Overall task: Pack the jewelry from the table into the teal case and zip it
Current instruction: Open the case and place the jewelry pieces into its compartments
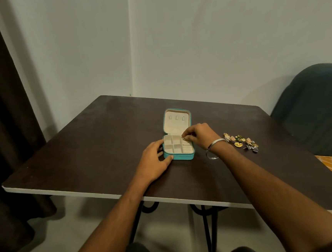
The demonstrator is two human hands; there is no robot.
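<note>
The left hand (pixel 155 160) lies against the near left corner of the teal case (pixel 177 137). Its fingers are fairly straight along the left wall, and the thumb presses the teal front edge; nothing is curled round the case, the hand only touches and steadies it.

The right hand (pixel 198 136) hovers over the right rear part of the tray, fingers bunched narrow, with thumb and fingertips pinched together on a small pale piece of jewelry (pixel 184 138). The piece is too small to name more closely. It sits above the right-hand column of compartments, near the hinge. A silver bangle (pixel 213 148) circles the right wrist.

The case stands open near the middle of the dark bench (pixel 94 144). Its long axis runs away from the person, towards the wall. The lid leans back at the far end, cream lining facing the camera, with three small hooks (pixel 177 117) in a row near its top. The tray at the near end is cream too, split into several square cells on the left and middle and a longer slotted section on the right.

A small heap of earrings (pixel 240 141), gold, yellow and pinkish, lies on the bench to the right of the case, just beyond the right wrist and apart from the case. A dark chair (pixel 316 108) stands past the bench's right edge.
</note>
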